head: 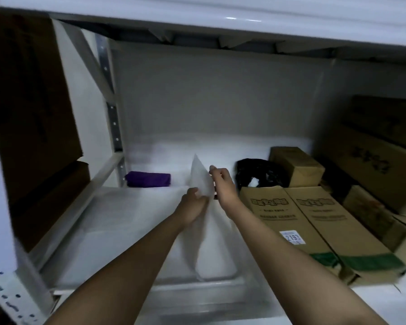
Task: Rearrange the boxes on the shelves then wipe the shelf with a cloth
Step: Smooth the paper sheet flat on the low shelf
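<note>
Now, from the head view, you reach both arms into a white metal shelf (150, 289) and hold up a thin white sheet (201, 181), soft and slightly translucent; whether it is cloth or liner cannot be told. Your left hand (192, 202) curls round its lower part, its grip closed on the material. Your right hand (220, 181) pinches the upper edge between fingertips. The sheet stands upright between the two hands, its long axis running from the raised point down toward you, where it drapes onto the shelf floor.

A folded purple cloth (148, 179), plush and rectangular, lies at the back left of the shelf, beyond and left of your left hand, which is the nearer one to it. It looks the likelier tool for wiping.

Two long cardboard boxes (314, 231) lie side by side just right of your right forearm, their long axes running front to back. A smaller box (295, 165) and a crumpled black plastic bag (260, 174) sit behind them. Larger cartons (380, 146) are stacked at far right. Wiping seems not yet begun.
</note>
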The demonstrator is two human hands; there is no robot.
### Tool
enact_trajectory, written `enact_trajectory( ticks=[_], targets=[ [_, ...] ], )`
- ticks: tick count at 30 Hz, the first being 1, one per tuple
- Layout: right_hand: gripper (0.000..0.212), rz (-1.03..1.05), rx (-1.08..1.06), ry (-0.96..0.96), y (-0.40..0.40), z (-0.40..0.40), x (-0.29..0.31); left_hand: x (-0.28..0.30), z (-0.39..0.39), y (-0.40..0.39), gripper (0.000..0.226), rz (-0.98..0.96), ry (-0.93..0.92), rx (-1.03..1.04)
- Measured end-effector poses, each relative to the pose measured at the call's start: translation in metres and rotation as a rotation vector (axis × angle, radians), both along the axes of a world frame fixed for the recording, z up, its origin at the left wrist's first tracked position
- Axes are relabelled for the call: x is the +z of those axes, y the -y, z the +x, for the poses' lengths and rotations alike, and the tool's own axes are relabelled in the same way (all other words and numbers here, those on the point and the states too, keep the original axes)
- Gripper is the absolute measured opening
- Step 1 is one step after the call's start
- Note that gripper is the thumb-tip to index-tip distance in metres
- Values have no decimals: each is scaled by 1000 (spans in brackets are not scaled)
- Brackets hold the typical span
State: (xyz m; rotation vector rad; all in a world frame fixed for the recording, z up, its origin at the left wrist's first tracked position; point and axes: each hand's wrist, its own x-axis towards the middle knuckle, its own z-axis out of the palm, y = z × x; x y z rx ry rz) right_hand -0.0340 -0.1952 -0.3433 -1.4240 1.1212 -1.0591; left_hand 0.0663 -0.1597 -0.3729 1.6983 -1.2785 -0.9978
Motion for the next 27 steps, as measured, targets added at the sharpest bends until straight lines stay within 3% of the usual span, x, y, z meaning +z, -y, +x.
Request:
enact_trajectory(
  ticks=[3, 7, 11, 14, 16, 18, 20, 23, 27],
  targets=[
    [38, 35, -42, -134, 9, -28, 2, -6, -18, 7, 61, 45, 133, 5],
    [49, -55, 31, -608, 19, -48, -8, -18, -27, 7, 70, 81, 472, -151],
    [42, -111, 55, -954, 20, -51, -23, -30, -26, 0, 71, 138, 797, -301],
    [40, -62, 50, -1243, 10, -45, -32, -36, -19, -5, 69, 223, 902, -358],
    [44, -141, -10, -1417, 0, -40, -35, -38, -12, -7, 68, 241, 942, -355],
    [48, -316, 6, -1437, -4, -35, -40, -38, -5, -8, 67, 250, 964, -331],
    [51, -383, 162, -1371, -2, -26, -50, -38, 5, -9, 67, 255, 999, -289],
    [58, -341, 306, -1291, 2, -11, -70, -39, 28, -12, 67, 265, 1061, -197],
    [72, -220, 284, -1228, -3, 0, -92, -52, 65, -20, 67, 292, 1053, -80]
  ],
)
